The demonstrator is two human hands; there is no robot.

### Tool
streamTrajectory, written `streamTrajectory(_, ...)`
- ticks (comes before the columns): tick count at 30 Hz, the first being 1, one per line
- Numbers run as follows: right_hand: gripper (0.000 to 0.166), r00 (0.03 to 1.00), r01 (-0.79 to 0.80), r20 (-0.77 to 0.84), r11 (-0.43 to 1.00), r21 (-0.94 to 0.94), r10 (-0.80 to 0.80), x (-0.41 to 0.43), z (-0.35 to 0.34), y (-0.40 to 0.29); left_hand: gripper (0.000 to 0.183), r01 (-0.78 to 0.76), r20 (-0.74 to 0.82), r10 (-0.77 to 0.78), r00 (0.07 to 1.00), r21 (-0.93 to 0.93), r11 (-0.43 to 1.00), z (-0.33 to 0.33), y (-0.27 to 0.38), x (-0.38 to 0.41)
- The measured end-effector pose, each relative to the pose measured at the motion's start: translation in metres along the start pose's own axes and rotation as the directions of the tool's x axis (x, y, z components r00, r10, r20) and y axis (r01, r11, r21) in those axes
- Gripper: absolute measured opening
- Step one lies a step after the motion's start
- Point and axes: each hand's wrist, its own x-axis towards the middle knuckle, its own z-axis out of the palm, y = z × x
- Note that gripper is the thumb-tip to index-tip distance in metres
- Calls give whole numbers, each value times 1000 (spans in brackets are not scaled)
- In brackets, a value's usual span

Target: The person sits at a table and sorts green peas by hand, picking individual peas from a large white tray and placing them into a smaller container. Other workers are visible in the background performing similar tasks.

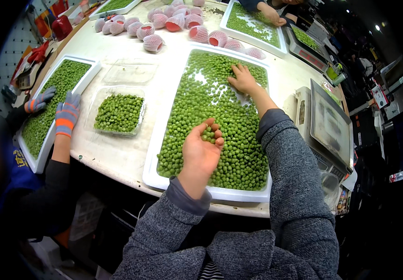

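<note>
A white foam tray point(152, 154) full of loose green peas point(236, 154) lies in front of me. My left hand point(203, 147) is palm up over its near half, fingers curled around a few peas. Toward the tray's far right corner my right hand point(245, 79) rests palm down on the peas, fingers spread; whether anything is under the palm is hidden. Left of the tray stands a clear plastic clamshell box point(91, 117) holding a heap of peas point(119, 113), with its lid point(130, 71) folded back flat on the table.
Net-wrapped fruits point(152, 43) lie beyond my tray. A co-worker's gloved hands point(68, 113) are at another pea tray point(44, 154) on the left. Another person's hands point(270, 14) are over a tray point(254, 40) at the back. A scale point(331, 126) stands at right.
</note>
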Motion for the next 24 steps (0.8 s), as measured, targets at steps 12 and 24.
streamTrajectory(12, 24, 976, -212, 197, 649, 731, 96, -45, -42, 18, 18, -41, 18, 40, 999, 102, 994, 9, -2, -7)
streamTrajectory(24, 44, 964, 260, 53, 965, 39, -262, -9, 15, -69, 14, 27, 9, -28, 1000, 44, 999, 5, -3, -5)
